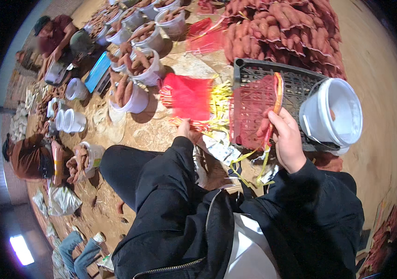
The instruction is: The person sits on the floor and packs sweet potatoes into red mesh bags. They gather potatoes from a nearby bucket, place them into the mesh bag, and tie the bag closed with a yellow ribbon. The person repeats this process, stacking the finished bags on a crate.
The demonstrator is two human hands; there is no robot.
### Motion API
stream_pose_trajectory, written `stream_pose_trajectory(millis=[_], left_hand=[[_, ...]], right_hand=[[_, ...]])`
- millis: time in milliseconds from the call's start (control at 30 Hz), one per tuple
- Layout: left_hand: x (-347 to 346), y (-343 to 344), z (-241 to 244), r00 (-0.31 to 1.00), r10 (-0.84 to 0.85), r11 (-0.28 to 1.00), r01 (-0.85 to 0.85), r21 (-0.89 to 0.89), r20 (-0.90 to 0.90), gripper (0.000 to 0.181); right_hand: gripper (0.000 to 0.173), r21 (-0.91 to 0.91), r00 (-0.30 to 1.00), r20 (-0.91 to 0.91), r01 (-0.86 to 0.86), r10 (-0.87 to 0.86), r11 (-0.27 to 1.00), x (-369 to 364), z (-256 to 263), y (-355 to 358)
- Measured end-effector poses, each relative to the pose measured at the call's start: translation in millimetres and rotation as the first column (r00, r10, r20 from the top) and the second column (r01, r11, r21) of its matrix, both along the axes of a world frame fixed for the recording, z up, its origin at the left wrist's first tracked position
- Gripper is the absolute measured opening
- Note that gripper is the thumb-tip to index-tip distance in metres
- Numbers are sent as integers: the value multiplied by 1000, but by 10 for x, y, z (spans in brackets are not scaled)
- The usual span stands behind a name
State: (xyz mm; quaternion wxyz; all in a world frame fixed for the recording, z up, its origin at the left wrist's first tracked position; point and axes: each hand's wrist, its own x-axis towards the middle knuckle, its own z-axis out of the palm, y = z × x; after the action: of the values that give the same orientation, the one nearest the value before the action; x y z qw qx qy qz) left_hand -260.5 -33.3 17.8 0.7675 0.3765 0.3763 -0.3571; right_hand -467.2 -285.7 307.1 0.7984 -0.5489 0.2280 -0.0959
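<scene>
My left hand (188,132) grips the near edge of a stack of red mesh bags (192,97); the bags look blurred, and their yellow drawstrings (220,101) hang out on the right side. In my right hand (286,137) is one red mesh bag (256,108), pinched by its orange-and-yellow hem. That bag spreads over an upturned-looking black plastic crate (291,75), whose lattice shows through the mesh. Yellow ties dangle below this hand. A white plastic bucket (311,108) rests on the crate's right end, with a small reddish-brown piece inside.
Filled mesh sacks of sweet potatoes (285,31) are piled behind the crate. Buckets of sweet potatoes (134,99) line the floor to the left. Beyond them sit a person in a cap (57,35) and a person in brown (31,157). Someone's jeans-clad legs (80,254) show lower left.
</scene>
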Motion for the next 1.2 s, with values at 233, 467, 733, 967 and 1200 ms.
stream_pose_trajectory(millis=[233,467,733,967,1200], left_hand=[[668,606,147,881,-146,881,-92,465,451,17],[1353,897,1521,738,-547,797,315,515,394,29],[1906,2320,2392,686,-709,584,439,683,165,95],[2254,3081,1096,866,-256,855,-5,519,429,53],[2483,3074,291,856,337,889,-426,167,392,38]], right_hand=[[19,13,991,-2,-131,131,991,153,167,247],[28,77,970,-52,-233,237,969,137,434,385],[26,45,965,-52,-254,257,966,371,474,508],[28,38,969,-128,-210,213,977,627,294,622],[27,-101,952,-178,-269,249,958,849,173,680]])
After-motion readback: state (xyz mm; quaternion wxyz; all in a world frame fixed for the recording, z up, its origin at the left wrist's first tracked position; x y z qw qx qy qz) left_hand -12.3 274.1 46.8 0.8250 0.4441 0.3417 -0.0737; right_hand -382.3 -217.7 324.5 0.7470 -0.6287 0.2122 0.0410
